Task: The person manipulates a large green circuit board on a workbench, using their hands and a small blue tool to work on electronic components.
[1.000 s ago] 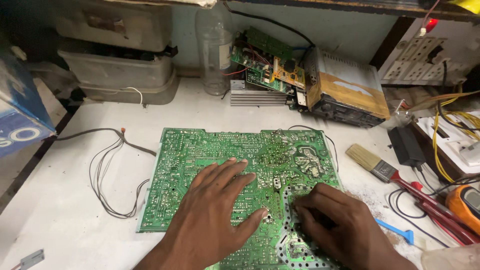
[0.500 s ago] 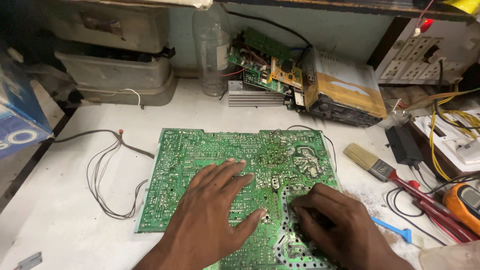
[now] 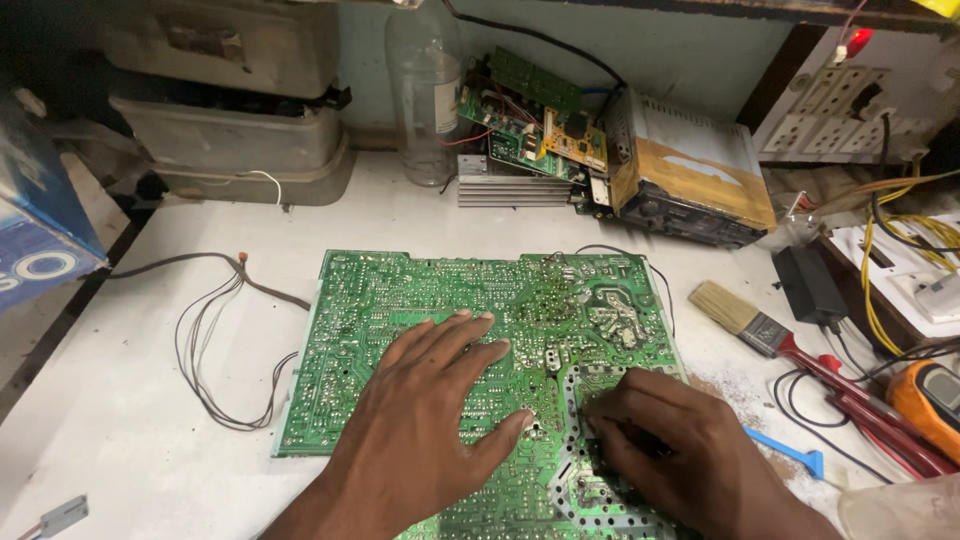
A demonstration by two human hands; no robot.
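A large green circuit board point(image 3: 440, 300) lies solder side up on the white table point(image 3: 130, 440). My left hand point(image 3: 425, 420) rests flat on the board's middle, fingers spread and pointing away from me. My right hand point(image 3: 680, 455) is curled over the board's near right corner, fingertips pressed against its surface. Whether those fingers pinch anything small is hidden.
Thin brown wires point(image 3: 215, 340) trail left of the board. A paintbrush point(image 3: 745, 320), red-handled tools point(image 3: 870, 410) and an orange meter point(image 3: 930, 400) lie at right. Behind stand a plastic bottle point(image 3: 425, 90), stacked small boards point(image 3: 530, 130), a car stereo unit point(image 3: 690, 180) and grey casings point(image 3: 230, 110).
Both hands stay on the board in nearly the same spots; only the view has shifted slightly.
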